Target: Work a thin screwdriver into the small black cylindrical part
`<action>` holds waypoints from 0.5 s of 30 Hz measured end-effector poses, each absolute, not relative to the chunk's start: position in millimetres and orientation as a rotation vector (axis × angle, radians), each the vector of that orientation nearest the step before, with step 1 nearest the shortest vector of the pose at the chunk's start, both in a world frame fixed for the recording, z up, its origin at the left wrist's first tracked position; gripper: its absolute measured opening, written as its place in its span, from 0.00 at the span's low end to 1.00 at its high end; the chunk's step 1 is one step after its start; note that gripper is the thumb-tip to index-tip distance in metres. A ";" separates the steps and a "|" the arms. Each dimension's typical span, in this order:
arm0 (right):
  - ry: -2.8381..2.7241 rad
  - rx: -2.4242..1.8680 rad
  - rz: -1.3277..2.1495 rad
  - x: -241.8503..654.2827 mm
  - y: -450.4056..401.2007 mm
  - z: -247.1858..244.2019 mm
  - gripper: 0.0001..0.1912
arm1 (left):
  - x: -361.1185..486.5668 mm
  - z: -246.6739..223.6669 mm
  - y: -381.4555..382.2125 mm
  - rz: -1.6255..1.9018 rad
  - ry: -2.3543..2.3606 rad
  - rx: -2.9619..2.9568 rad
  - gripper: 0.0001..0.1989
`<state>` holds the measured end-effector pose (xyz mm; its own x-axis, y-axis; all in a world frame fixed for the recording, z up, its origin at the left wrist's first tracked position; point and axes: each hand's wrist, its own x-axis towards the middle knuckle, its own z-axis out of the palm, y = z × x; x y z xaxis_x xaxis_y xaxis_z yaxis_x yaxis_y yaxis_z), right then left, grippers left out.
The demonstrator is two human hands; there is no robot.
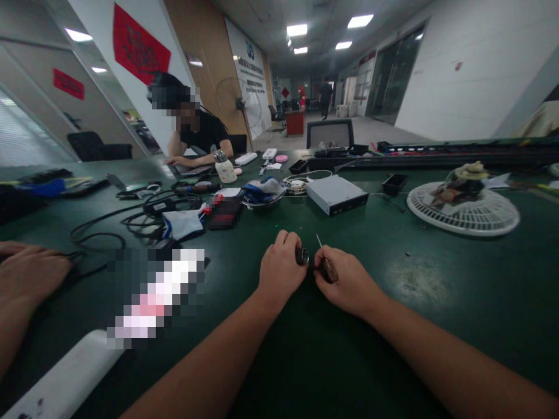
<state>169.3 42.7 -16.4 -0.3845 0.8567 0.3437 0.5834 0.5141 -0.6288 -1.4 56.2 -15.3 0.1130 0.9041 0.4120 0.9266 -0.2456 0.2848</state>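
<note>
Near the middle of the green table, my left hand (282, 265) is closed around a small dark cylindrical part (302, 256). Its round, ringed end faces my other hand; the rest is hidden by my fingers. Just to the right, my right hand (343, 276) grips a screwdriver (331, 270) by its brownish handle. The thin metal shaft points up and slightly left, away from me. A narrow gap separates the two hands, and the screwdriver tip does not touch the dark part.
Beyond my hands lie a grey optical drive (336, 194), a white fan grille (463, 209) with parts on it, and a bowl (264, 201) holding cloth. Black cables (105, 235) spread at left. A co-worker's hand (32, 270) rests at the left edge; another person (201, 131) sits across.
</note>
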 end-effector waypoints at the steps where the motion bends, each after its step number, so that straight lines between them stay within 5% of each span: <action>1: -2.118 -1.143 0.574 169.9 43.2 -16.8 0.08 | -1.5 -15.4 56.3 -0.803 -1.901 -2.317 0.08; 15: -1.791 -1.068 0.833 175.2 49.2 -18.6 0.12 | -1.1 -13.4 56.3 -0.836 -1.901 -2.341 0.08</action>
<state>175.2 49.2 -18.6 -0.2578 0.9059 0.3361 0.3264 0.4091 -0.8521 -1.1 56.3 -13.4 0.1190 0.9056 0.4071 0.9121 -0.2617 0.3155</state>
